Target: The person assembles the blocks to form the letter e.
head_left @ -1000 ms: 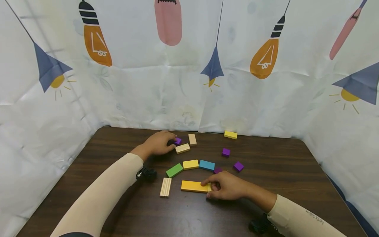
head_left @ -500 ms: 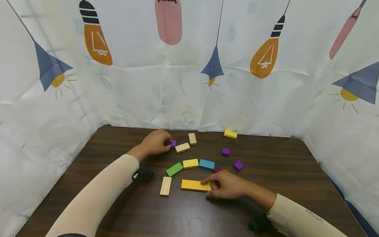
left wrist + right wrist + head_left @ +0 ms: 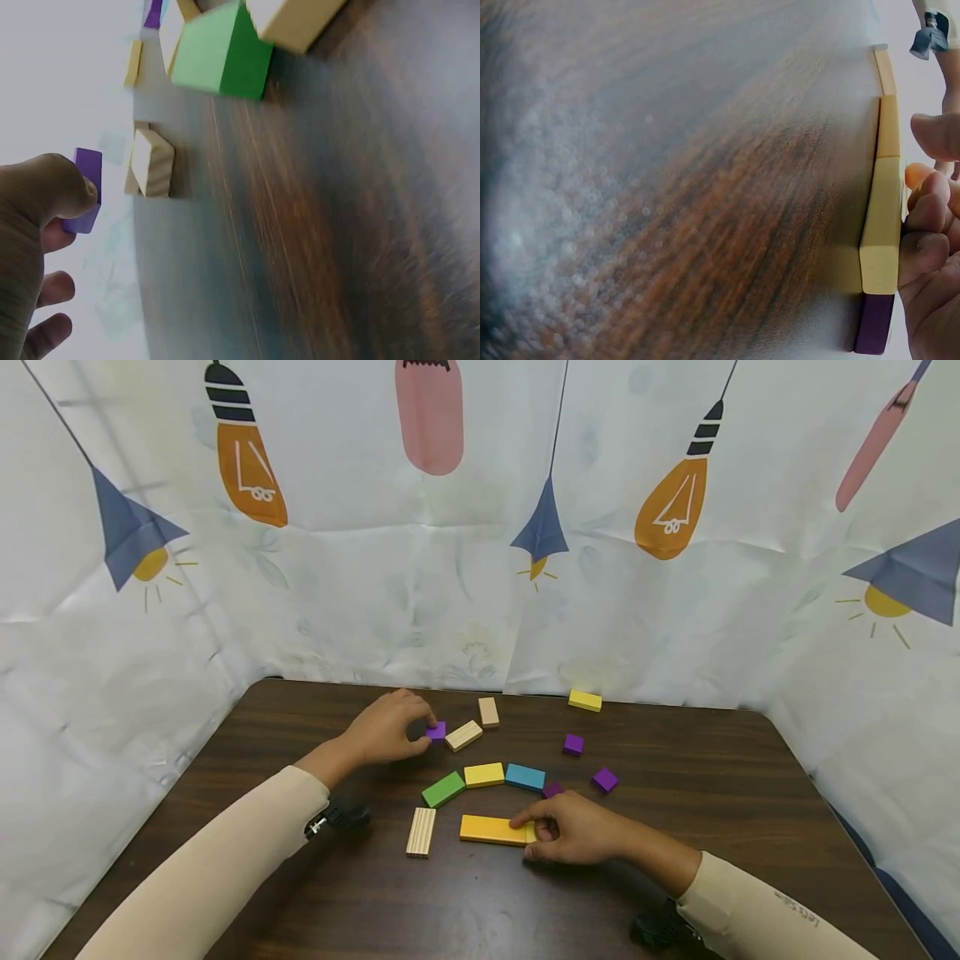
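My left hand [image 3: 382, 731] pinches a small purple block [image 3: 437, 732] at the back left of the table. The left wrist view shows the thumb [image 3: 67, 191] on that block, set against the white curtain. Just right of it lies a plain wooden block [image 3: 463, 736]. Over the right end of a row of yellow blocks [image 3: 491, 830] is my right hand [image 3: 581, 831], its index fingertip at their top. In the right wrist view its thumb stands apart from the blocks and the other fingers are loosely curled behind them. A purple block [image 3: 875, 322] ends that row.
Behind the yellow row, a green block [image 3: 443, 790], a yellow block [image 3: 483, 775] and a blue block [image 3: 524, 777] form an arc. A striped wooden block [image 3: 421, 832] lies to the left. Purple blocks [image 3: 605, 780] and another yellow block [image 3: 585, 700] lie farther right and back.
My left hand has drawn back to the left and slightly nearer, bringing the purple block along. The plain wooden block beside it has turned a little. My right hand has stayed put.
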A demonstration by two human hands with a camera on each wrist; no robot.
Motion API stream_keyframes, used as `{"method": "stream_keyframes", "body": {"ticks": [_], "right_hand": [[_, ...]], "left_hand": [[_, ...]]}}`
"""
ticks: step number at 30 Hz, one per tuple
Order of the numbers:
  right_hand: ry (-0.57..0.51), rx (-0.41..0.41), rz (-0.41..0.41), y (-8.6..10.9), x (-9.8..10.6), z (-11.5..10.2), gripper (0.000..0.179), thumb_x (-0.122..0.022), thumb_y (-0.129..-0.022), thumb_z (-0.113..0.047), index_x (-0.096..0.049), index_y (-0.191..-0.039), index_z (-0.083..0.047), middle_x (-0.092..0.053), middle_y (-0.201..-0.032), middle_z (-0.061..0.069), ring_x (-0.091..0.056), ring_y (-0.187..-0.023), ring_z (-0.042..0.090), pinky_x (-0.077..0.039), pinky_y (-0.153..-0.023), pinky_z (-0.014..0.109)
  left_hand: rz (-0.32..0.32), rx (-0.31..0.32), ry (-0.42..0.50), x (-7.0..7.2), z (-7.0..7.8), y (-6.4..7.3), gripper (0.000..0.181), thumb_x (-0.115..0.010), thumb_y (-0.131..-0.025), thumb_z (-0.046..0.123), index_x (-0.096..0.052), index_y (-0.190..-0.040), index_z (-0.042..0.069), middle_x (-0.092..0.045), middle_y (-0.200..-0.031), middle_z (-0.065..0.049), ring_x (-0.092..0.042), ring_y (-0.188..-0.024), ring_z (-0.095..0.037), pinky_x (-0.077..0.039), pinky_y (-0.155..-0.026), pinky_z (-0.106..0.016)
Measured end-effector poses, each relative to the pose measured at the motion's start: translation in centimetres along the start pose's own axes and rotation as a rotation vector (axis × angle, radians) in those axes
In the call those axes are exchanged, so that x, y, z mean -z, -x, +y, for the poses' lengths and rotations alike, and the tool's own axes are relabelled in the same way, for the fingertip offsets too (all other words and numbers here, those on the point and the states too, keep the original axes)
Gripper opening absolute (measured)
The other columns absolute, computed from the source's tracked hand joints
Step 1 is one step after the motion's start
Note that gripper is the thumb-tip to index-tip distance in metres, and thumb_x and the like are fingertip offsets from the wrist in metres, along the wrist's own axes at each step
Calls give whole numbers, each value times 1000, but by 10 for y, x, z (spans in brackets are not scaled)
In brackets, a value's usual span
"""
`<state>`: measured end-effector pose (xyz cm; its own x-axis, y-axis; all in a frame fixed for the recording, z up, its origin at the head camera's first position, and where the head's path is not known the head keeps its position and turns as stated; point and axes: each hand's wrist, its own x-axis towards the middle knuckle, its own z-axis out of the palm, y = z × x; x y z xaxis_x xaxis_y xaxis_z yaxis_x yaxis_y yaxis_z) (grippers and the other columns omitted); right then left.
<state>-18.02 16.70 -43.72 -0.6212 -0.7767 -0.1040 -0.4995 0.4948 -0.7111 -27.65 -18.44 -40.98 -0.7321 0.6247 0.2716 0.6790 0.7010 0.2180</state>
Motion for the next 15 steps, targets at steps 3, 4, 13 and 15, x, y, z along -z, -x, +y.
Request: {"method": "stream_keyframes", "body": {"ticks": [3, 4, 13, 15], "right_hand": [[-1, -2, 1, 0, 0, 0, 36, -76, -94, -27, -71, -128, -17, -49, -68, -15, -41, -59, -1, -35, -57, 19], [-3, -4, 1, 0, 0, 0, 36, -76, -94, -27, -71, -128, -17, -49, -68, -15, -41, -59, -1, -35, -57, 19], [-18, 0, 2, -1, 0, 0, 35, -76, -94, -27, -71, -128, -17, -48, -68, -15, -42, -60, -1, -35, -57, 19], [-21, 1, 2, -1, 0, 0, 35, -76, -94, -26, -71, -128, -16, -49, -68, -15, -42, -60, -1, -35, -57, 19]], "left_hand": [[2, -39, 33, 3, 8, 4, 19, -82, -85, 20, -74, -102, 15, -70, -106, 1, -59, -112, -27, -47, -97, -50], [-1, -53, 43, 3, 11, 6, 19, -81, -85, 20, -74, -102, 15, -70, -107, 2, -59, -112, -26, -47, -97, -49], [-26, -157, 83, 1, 39, 20, 17, -80, -85, 21, -75, -101, 20, -69, -108, 6, -58, -110, -18, -48, -95, -44], [-30, -176, 90, 0, 43, 23, 17, -81, -85, 21, -74, -101, 20, -69, -107, 7, -58, -110, -18, -48, -94, -43]]}}
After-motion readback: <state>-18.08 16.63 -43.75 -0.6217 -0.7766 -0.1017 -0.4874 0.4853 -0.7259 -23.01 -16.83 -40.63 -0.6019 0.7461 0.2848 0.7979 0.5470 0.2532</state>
